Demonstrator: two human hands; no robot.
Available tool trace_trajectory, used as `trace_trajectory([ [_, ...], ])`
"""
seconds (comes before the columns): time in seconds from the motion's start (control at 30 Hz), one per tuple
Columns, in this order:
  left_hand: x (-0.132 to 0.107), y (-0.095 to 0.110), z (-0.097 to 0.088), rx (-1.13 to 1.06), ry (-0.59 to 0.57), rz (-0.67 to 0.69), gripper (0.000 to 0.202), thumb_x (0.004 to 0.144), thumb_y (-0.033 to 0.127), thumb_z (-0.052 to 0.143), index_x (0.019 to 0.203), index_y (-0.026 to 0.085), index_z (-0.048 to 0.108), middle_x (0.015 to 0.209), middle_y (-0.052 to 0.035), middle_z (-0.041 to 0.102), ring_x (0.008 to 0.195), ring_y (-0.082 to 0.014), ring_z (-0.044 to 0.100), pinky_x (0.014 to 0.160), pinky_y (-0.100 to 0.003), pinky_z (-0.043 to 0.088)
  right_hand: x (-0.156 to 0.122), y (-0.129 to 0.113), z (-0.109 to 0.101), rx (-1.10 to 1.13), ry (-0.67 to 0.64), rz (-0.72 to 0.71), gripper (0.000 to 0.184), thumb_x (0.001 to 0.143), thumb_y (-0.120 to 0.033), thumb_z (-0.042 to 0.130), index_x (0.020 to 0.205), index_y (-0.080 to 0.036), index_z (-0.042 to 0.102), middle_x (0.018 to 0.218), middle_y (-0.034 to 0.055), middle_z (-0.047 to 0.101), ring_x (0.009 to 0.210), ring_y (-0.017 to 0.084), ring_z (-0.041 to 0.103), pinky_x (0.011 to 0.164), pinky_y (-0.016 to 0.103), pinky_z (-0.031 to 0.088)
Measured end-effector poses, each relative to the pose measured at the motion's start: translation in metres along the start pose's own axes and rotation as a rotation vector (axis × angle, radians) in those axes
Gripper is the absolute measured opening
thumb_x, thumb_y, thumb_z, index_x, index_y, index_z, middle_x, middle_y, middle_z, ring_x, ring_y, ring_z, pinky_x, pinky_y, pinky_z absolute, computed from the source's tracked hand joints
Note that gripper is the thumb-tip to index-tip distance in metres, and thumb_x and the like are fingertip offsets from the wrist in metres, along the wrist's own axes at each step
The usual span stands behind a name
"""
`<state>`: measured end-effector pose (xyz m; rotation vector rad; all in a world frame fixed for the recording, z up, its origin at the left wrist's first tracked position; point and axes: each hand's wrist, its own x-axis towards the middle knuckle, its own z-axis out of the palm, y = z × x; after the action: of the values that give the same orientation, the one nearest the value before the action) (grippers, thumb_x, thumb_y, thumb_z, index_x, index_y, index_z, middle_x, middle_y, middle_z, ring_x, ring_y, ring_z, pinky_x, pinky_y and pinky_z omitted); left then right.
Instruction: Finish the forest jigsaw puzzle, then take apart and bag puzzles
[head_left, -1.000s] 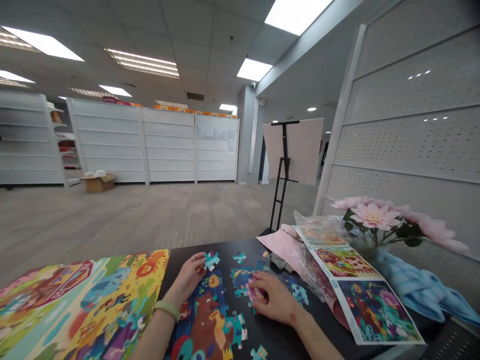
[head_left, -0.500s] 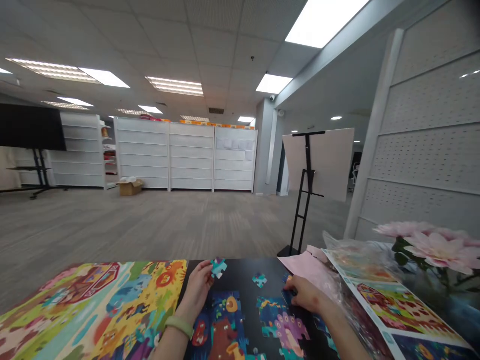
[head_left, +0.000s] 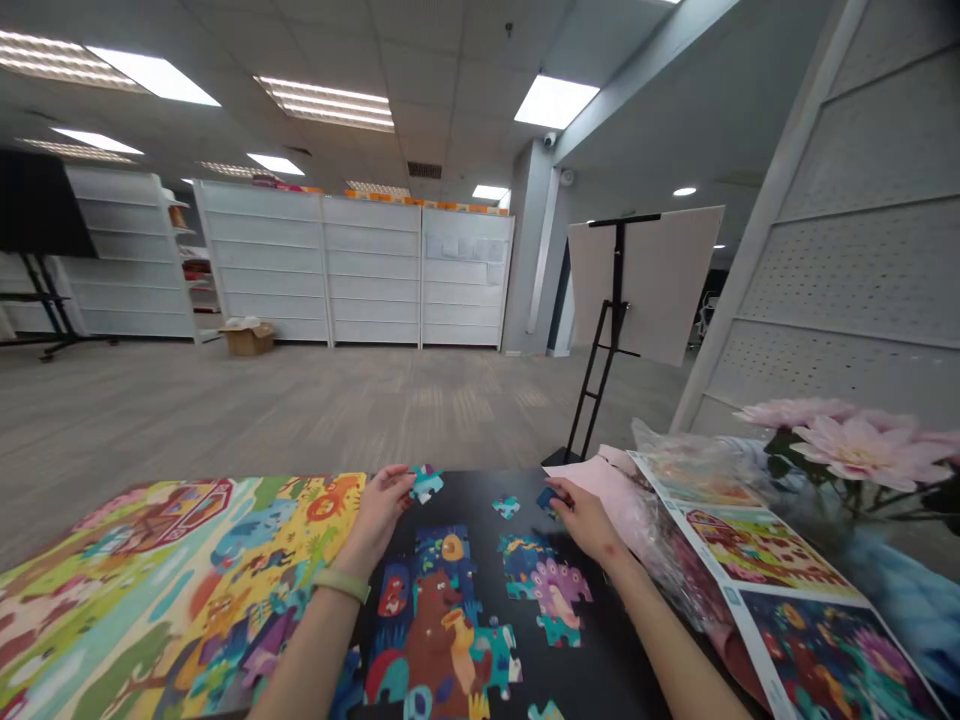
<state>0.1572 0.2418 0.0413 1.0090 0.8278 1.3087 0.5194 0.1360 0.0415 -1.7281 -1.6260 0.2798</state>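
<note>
At the far edge of the black tabletop (head_left: pixel 480 550), my left hand (head_left: pixel 379 505) pinches a teal and white jigsaw piece (head_left: pixel 427 484). My right hand (head_left: pixel 586 520) is closed on a dark blue jigsaw piece (head_left: pixel 547 498), partly covered by the fingers. Between the hands lies a loose teal piece (head_left: pixel 506 508). Nearer to me is a joined section with a brown bear (head_left: pixel 436 625). To its right sits a smaller joined section with a purple, many-plumed figure (head_left: pixel 555 585). Another piece (head_left: pixel 545 711) is cut off by the bottom edge.
A colourful animal puzzle (head_left: pixel 202 580) covers the table's left side. On the right are pink paper (head_left: pixel 600 483), crumpled clear plastic (head_left: pixel 675 450), a printed picture sheet (head_left: pixel 780 560) and pink flowers (head_left: pixel 862 445). Beyond the table stands an easel (head_left: pixel 615 300).
My view has tilted down, showing more of the tabletop. My right hand has moved away from me with the dark blue piece. My left hand still holds its teal piece.
</note>
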Motion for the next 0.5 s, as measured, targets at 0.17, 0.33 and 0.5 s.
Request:
trace_trajectory([
  [0.17,0.009,0.005,-0.025,0.321,-0.021,0.035,0.032,0.08,0.032,0.081,0.102,0.015,0.066,0.083,0.0006,0.07,0.073,-0.0137,0.066,0.067,-0.026,0.053,-0.002,-0.009,0.013,0.073,0.043,-0.022,0.032,0.085,-0.037,0.052,0.108,-0.021,0.067,0.078,0.0022,0.069,0.077,0.022,0.064,0.075,0.034,0.047],
  [0.33,0.016,-0.001,-0.042,0.609,0.048,0.004,0.024,0.097,0.034,0.063,0.112,0.015,0.064,0.104,-0.0044,0.068,0.085,-0.0164,0.068,0.075,-0.035,0.059,-0.004,-0.012,0.015,0.175,0.02,-0.005,0.03,0.085,-0.04,0.053,0.101,-0.019,0.068,0.06,-0.0021,0.063,0.06,0.019,0.058,0.061,0.03,0.044],
  [0.5,0.014,0.0,-0.048,0.804,0.121,0.036,0.026,0.095,0.033,0.065,0.115,0.016,0.064,0.117,-0.0067,0.066,0.101,-0.0217,0.066,0.089,-0.044,0.056,-0.005,-0.019,0.016,0.289,-0.066,-0.003,0.037,0.084,-0.042,0.055,0.105,-0.016,0.072,0.061,-0.0013,0.065,0.057,0.017,0.059,0.057,0.028,0.044],
])
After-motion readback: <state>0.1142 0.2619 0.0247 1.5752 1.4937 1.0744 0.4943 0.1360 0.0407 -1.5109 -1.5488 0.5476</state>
